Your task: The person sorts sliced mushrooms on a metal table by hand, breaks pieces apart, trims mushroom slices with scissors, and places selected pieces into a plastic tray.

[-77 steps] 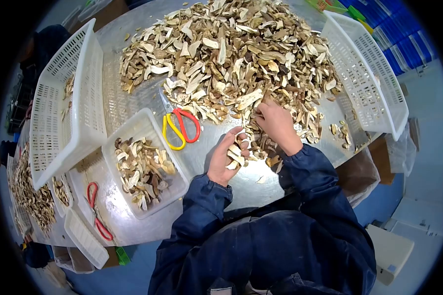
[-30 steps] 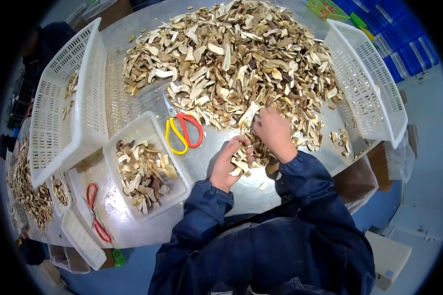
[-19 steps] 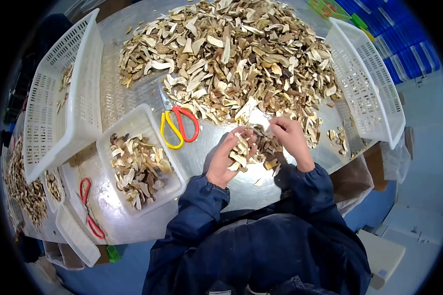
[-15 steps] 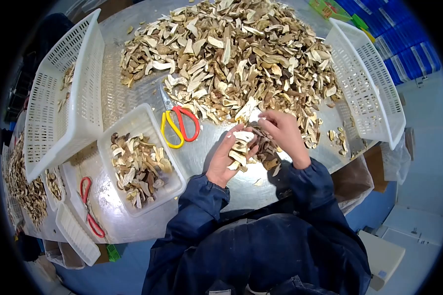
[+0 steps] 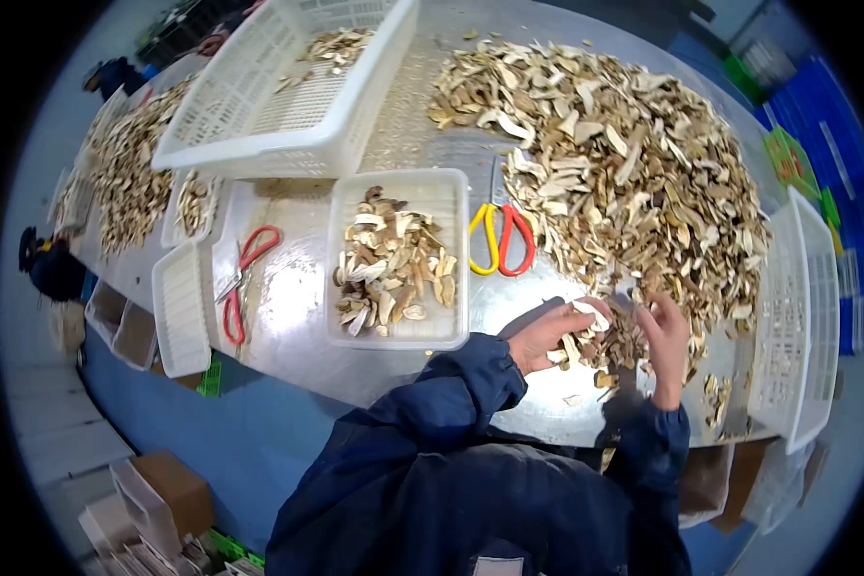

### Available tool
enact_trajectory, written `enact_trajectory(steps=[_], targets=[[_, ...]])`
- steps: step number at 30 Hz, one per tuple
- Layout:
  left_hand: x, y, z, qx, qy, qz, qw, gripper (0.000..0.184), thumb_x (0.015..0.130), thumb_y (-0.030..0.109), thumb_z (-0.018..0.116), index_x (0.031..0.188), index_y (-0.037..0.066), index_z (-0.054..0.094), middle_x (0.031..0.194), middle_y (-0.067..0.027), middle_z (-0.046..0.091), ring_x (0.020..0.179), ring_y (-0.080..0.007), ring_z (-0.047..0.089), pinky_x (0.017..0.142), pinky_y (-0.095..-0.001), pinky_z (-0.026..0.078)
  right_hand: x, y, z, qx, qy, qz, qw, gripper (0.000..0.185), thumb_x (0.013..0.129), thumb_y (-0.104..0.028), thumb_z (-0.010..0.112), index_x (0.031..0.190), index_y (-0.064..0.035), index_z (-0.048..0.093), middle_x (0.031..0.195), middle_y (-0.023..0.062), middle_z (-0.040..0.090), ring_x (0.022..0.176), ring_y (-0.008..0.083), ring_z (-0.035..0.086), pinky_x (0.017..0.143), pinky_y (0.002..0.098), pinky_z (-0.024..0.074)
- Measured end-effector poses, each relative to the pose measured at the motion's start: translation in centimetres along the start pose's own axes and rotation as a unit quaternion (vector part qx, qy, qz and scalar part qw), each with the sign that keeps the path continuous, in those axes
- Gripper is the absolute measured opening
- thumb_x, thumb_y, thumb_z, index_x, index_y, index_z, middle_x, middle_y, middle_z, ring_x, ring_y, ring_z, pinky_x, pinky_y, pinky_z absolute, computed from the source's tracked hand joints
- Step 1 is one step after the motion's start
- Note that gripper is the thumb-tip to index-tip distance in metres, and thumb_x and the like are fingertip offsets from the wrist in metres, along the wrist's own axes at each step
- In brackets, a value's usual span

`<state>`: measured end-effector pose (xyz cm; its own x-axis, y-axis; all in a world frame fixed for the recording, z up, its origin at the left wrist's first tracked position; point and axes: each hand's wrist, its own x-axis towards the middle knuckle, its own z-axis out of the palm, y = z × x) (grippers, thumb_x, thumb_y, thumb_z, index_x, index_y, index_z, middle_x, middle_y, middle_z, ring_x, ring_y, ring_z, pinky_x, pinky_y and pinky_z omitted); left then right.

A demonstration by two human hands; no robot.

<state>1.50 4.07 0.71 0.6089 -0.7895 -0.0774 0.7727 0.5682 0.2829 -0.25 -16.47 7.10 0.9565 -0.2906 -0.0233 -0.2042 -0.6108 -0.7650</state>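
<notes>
My left hand (image 5: 540, 338) is curled around several pale dried mushroom slices (image 5: 586, 322) at the near edge of a large heap of dried mushroom slices (image 5: 634, 163). Just right of it, my right hand (image 5: 669, 350) has its fingers bent in a pinch beside the heap; whatever lies between the fingertips is too small to make out. Darker slices (image 5: 619, 341) lie between the two hands. Left of the heap rest scissors with one yellow and one red handle (image 5: 516, 240). Beside them a white tray (image 5: 459, 288) contains more slices.
A white perforated basket (image 5: 250, 152) stands at the back left, with some slices inside. Another white basket (image 5: 802, 326) is at the right edge. Red-handled scissors (image 5: 235, 312) and a ribbed white tray (image 5: 180, 307) lie left. Blue crates (image 5: 830, 144) are stacked at the far right.
The view has swung left, so table items appear farther right. My left hand still holds the slices; my right hand has drawn back slightly from the white slice near its fingertips.
</notes>
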Motion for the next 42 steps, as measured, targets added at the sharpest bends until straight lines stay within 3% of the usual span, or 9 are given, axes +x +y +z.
enact_trajectory(steps=[4, 6, 9, 14, 18, 20, 27, 31, 42], targets=[[-3.4, 3.1, 3.6, 0.279, 0.098, 0.058, 0.954, 0.022, 0.091, 0.015, 0.057, 0.111, 0.006, 0.056, 0.102, -0.003, 0.059, 0.086, -0.0078, 0.058, 0.075, -0.0219, 0.049, -3.2, 1.7, -2.8, 0.172, 0.014, 0.031, 0.985, 0.011, 0.083, -0.007, 0.063, 0.093, -0.0013, 0.061, 0.067, -0.0067, 0.047, 0.055, 0.0031, 0.038, 0.048, 0.0205, 0.0272], [-6.8, 6.3, 6.3, 0.528, 0.187, 0.167, 0.811, 0.022, 0.084, 0.006, 0.06, 0.106, 0.004, 0.061, 0.1, -0.0053, 0.061, 0.092, -0.0147, 0.059, 0.08, -0.0257, 0.046, -5.1, 1.5, -3.9, 0.229, 0.02, 0.073, 0.97, 0.01, 0.085, -0.007, 0.061, 0.094, -0.0019, 0.061, 0.068, -0.0072, 0.047, 0.056, 0.0022, 0.038, 0.049, 0.0193, 0.0266], [-10.6, 10.6, 5.5, 0.788, 0.273, 0.337, 0.436, 0.041, 0.073, 0.005, 0.07, 0.112, 0.005, 0.057, 0.106, -0.0103, 0.059, 0.098, -0.0251, 0.058, 0.081, -0.0335, 0.047, -6.8, 1.3, -4.1, 0.271, 0.005, 0.112, 0.956, 0.011, 0.086, -0.005, 0.057, 0.096, -0.0016, 0.059, 0.071, -0.0059, 0.048, 0.057, 0.0005, 0.037, 0.049, 0.0174, 0.0255], [-11.2, 9.5, 6.6, 0.894, 0.326, 0.232, 0.202, 0.062, 0.066, 0.01, 0.076, 0.123, 0.003, 0.052, 0.126, -0.0187, 0.048, 0.118, -0.0328, 0.045, 0.097, -0.0427, 0.037, -8.1, 0.0, -0.5, 0.317, -0.05, 0.088, 0.943, 0.014, 0.081, -0.002, 0.063, 0.095, 0.0001, 0.06, 0.069, -0.0067, 0.047, 0.061, 0.0024, 0.043, 0.056, 0.0175, 0.034], [-9.2, 2.0, 6.4, 0.53, 0.123, 0.171, 0.821, 0.072, 0.084, 0.024, 0.064, 0.144, 0.008, 0.027, 0.139, -0.0181, 0.039, 0.126, -0.0285, 0.041, 0.103, -0.0435, 0.034, -9.9, -3.5, 2.2, 0.323, -0.153, 0.037, 0.933, 0.019, 0.081, -0.005, 0.066, 0.098, 0.0005, 0.061, 0.066, -0.0043, 0.05, 0.059, 0.0033, 0.045, 0.054, 0.0193, 0.0368], [-8.1, -1.1, 6.5, 0.151, 0.1, 0.097, 0.979, 0.064, 0.092, 0.024, 0.054, 0.146, 0.01, 0.022, 0.139, -0.0151, 0.039, 0.124, -0.0241, 0.043, 0.101, -0.0417, 0.037, -9.8, -5.3, 1.5, 0.246, -0.205, 0.006, 0.947, 0.028, 0.079, -0.008, 0.068, 0.103, 0.0026, 0.061, 0.065, 0.0001, 0.054, 0.059, 0.0052, 0.049, 0.053, 0.0205, 0.0388], [-11.3, -0.3, 5.2, 0.094, 0.184, -0.008, 0.978, 0.044, 0.098, 0.017, 0.042, 0.139, 0.005, 0.034, 0.096, -0.0015, 0.053, 0.08, -0.0119, 0.051, 0.078, -0.0294, 0.045, -2.9, -5.7, 3.0, 0.143, -0.13, -0.066, 0.979, 0.028, 0.08, -0.014, 0.065, 0.103, 0.0012, 0.061, 0.063, 0.0078, 0.057, 0.057, 0.0137, 0.054, 0.053, 0.0271, 0.0417], [-13.9, -0.6, 4.5, 0.349, 0.188, -0.031, 0.917, 0.033, 0.097, 0.016, 0.044, 0.127, 0.003, 0.05, 0.088, -0.0006, 0.053, 0.077, -0.0089, 0.049, 0.073, -0.0251, 0.044, 1.9, -8.8, 10.9, 0.072, -0.125, -0.237, 0.961, 0.028, 0.079, -0.013, 0.062, 0.103, 0.0007, 0.056, 0.076, 0.0169, 0.06, 0.066, 0.0292, 0.059, 0.058, 0.038, 0.0454], [-14.2, -2.0, 2.8, 0.744, 0.231, 0.214, 0.59, 0.025, 0.088, 0.007, 0.055, 0.113, 0.008, 0.057, 0.141, -0.0242, 0.031, 0.131, -0.0429, 0.029, 0.107, -0.0436, 0.027, 4.4, -10.2, 18.5, -0.21, -0.079, -0.233, 0.946, 0.056, 0.074, -0.004, 0.059, 0.125, 0.0047, 0.038, 0.091, 0.0297, 0.058, 0.088, 0.0444, 0.059, 0.073, 0.0489, 0.0499]])
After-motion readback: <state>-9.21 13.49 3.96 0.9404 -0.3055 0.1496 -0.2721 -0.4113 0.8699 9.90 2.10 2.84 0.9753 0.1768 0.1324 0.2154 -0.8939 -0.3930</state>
